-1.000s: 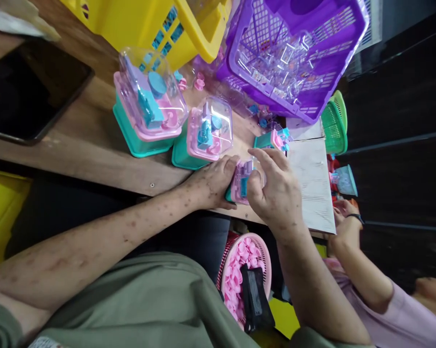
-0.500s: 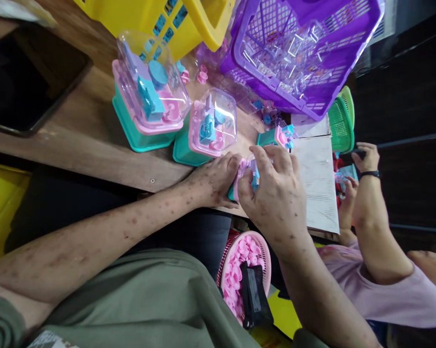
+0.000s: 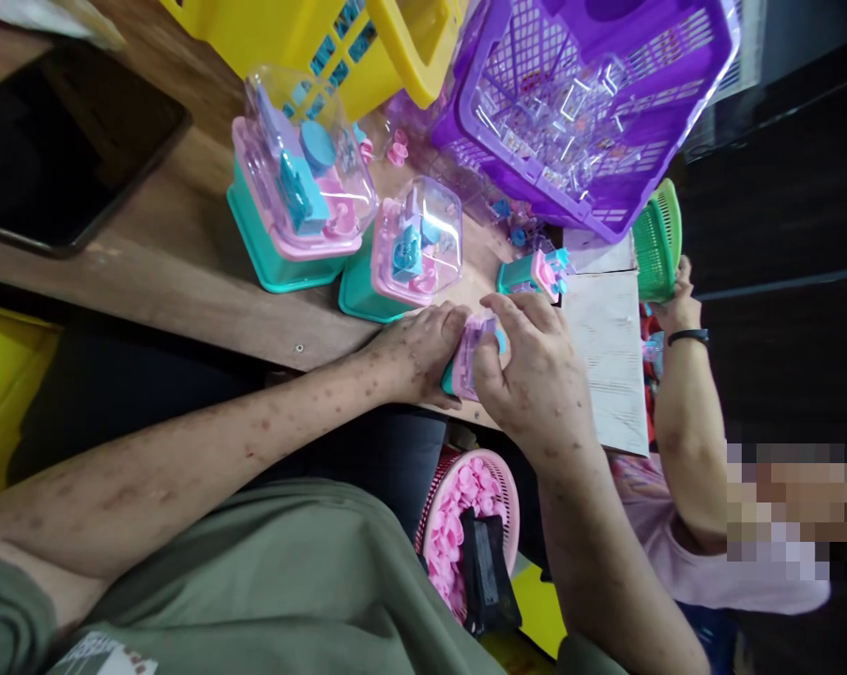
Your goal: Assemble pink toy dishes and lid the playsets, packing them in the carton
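Observation:
At the table's front edge my left hand (image 3: 427,352) is closed round the left side of a small teal and pink toy box (image 3: 466,361). My right hand (image 3: 536,375) has its thumb and bent fingers on the top and right side of that box, partly covering it. Left of it stand a large clear-lidded box (image 3: 293,211) and a medium clear-lidded box (image 3: 401,248), both teal and pink with small blue, pink and purple parts inside. Beyond my right hand lies a small teal box (image 3: 528,272) with pink and blue parts.
A yellow basket (image 3: 268,47) and a purple basket (image 3: 536,187) of clear pieces stand behind. A black tablet (image 3: 64,141) lies left. Below the table is a pink basket (image 3: 511,487). On the right, another person's hand (image 3: 682,305) touches a green basket (image 3: 652,248).
My right thumb and fingers have shifted slightly over the small box, exposing more of its pink side. The other person's hand has moved up to the green basket.

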`<act>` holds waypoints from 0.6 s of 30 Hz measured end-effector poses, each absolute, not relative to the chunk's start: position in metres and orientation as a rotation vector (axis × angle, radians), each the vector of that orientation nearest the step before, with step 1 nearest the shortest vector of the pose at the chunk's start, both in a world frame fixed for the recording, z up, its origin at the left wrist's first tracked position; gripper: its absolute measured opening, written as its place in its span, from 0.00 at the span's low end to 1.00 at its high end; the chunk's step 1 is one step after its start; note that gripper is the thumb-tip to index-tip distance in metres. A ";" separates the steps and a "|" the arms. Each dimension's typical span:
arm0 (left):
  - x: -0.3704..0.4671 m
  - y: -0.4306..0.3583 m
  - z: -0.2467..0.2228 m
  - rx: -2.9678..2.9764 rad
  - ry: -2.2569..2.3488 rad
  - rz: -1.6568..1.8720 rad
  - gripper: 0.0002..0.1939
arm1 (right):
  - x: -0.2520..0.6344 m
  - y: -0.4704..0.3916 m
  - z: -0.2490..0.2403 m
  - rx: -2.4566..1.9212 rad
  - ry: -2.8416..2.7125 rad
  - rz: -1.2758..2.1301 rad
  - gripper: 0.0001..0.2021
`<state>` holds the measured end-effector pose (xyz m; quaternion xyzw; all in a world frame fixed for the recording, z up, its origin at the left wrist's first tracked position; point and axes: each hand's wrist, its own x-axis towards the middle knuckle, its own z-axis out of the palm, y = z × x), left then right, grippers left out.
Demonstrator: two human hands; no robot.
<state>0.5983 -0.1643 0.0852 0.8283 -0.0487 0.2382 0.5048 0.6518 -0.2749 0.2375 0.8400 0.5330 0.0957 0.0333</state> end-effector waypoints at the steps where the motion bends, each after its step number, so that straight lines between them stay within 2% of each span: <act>1: 0.598 -0.164 0.085 2.011 -0.127 0.583 0.56 | 0.653 -0.276 0.236 2.591 1.640 0.293 0.19; 5: 0.599 -0.160 0.083 2.032 -0.124 0.607 0.60 | 0.668 -0.289 0.228 2.683 1.735 0.196 0.20; 10: 0.591 -0.160 0.092 2.089 -0.052 0.538 0.69 | 0.680 -0.305 0.209 3.029 1.863 0.006 0.22; 11: 0.583 -0.160 0.101 2.145 -0.010 0.506 0.67 | 0.680 -0.303 0.204 3.096 1.874 0.013 0.21; 12: 0.572 -0.161 0.112 2.218 0.054 0.466 0.60 | 0.679 -0.298 0.199 3.161 1.885 0.023 0.21; 15: 0.531 -0.163 0.152 2.443 0.276 0.268 0.22 | 0.694 -0.273 0.188 3.281 1.984 0.036 0.22; 16: 0.519 -0.164 0.163 2.478 0.306 0.168 0.19 | 0.707 -0.263 0.187 3.286 2.030 0.054 0.23; 18: 0.502 -0.166 0.179 2.515 0.258 -0.004 0.23 | 0.746 -0.248 0.189 3.308 1.973 0.213 0.25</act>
